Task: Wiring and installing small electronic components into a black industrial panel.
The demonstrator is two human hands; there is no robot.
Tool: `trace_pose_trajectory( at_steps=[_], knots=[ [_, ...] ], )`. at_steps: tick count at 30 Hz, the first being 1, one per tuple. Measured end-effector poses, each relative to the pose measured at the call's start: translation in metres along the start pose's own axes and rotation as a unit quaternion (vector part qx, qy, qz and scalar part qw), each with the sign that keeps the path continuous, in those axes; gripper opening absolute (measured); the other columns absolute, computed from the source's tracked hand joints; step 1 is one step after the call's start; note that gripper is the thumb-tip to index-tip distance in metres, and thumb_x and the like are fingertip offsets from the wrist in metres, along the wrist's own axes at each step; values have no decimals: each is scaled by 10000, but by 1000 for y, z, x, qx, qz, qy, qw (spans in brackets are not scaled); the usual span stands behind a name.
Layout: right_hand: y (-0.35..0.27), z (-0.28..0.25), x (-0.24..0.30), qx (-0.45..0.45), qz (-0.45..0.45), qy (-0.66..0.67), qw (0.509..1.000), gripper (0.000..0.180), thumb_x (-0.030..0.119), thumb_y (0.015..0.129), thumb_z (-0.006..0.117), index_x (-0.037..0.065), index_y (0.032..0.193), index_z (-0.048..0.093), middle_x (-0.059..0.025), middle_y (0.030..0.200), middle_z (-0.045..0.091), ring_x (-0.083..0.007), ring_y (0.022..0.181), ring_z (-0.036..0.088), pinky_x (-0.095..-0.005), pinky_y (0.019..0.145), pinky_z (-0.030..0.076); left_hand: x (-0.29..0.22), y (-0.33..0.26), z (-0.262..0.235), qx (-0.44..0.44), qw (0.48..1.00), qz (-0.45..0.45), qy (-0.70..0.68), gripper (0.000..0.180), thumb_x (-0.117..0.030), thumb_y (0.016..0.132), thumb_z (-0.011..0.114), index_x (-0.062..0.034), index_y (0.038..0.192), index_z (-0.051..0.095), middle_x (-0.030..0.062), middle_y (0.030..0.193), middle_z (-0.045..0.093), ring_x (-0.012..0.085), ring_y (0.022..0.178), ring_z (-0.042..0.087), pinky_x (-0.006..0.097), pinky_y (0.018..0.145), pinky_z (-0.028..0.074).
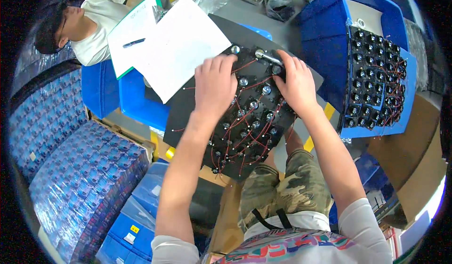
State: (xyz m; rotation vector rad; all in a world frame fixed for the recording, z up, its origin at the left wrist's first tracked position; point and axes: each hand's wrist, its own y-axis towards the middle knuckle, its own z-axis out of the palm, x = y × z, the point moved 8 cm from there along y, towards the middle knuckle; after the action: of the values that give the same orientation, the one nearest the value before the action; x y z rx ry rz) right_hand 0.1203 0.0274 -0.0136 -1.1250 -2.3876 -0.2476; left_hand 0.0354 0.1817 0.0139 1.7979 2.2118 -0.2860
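Observation:
A dark flat board (188, 118) lies in front of me, covered with small black parts that carry round silvery tops (243, 81) and thin red wires (247, 67). My left hand (215, 86) rests palm down over the board's left side, fingers lightly bent and nothing visible in them. One red wire runs beneath it, and a silver-topped part (235, 49) sits just beyond its fingertips. On the right, my right hand (298, 82) has its thumb and fingers around the end of a short silver rod-like piece (270, 58). Its far end meets a round silver top; the exact grip is partly hidden.
White paper sheets (183, 42) and a pen (133, 43) lie on a blue bin (136, 99) at left, beside a seated person (96, 24). At right, a blue crate (325, 33) stands behind a board of similar parts (372, 80). Blue-patterned cartons (84, 188) fill the lower left.

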Motion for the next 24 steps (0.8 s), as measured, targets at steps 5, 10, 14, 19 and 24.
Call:
trace_pose_trajectory(
  at_steps=[5,10,14,19,24],
  knots=[
    [14,-9,7,-12,-2,64,998,562,88,724,666,56,1247,464,-146,1016,591,-333,965,548,-405,860,447,-8,-35,18,29,994,-106,-6,355,-218,783,690,-94,1085,551,1,878,621,235,911,539,415,813,358],
    [40,8,17,2,-35,48,998,547,87,727,661,61,1241,474,-144,1024,595,-327,965,546,-400,862,448,-6,-38,33,1,985,-175,1,401,-253,762,717,-84,1084,548,18,899,630,237,925,543,415,810,358],
    [46,20,20,34,-50,20,998,548,81,720,670,68,1236,485,-131,1017,606,-313,951,556,-392,855,455,-12,-39,33,-57,984,-171,-5,406,-202,746,717,-77,1084,530,65,922,633,249,910,536,407,784,354],
    [44,28,18,41,-70,14,997,548,81,718,678,76,1234,493,-113,948,629,-298,917,573,-383,834,469,-16,-41,36,-54,980,-191,-18,411,-170,747,707,-89,1109,532,45,895,620,237,898,531,402,785,353],
    [47,28,20,39,-81,26,996,542,98,729,686,84,1234,491,-110,891,647,-297,889,585,-392,809,481,-20,-35,34,-90,980,-177,-30,408,-166,741,714,-88,1103,541,44,913,615,232,907,528,398,793,355]
  ],
)
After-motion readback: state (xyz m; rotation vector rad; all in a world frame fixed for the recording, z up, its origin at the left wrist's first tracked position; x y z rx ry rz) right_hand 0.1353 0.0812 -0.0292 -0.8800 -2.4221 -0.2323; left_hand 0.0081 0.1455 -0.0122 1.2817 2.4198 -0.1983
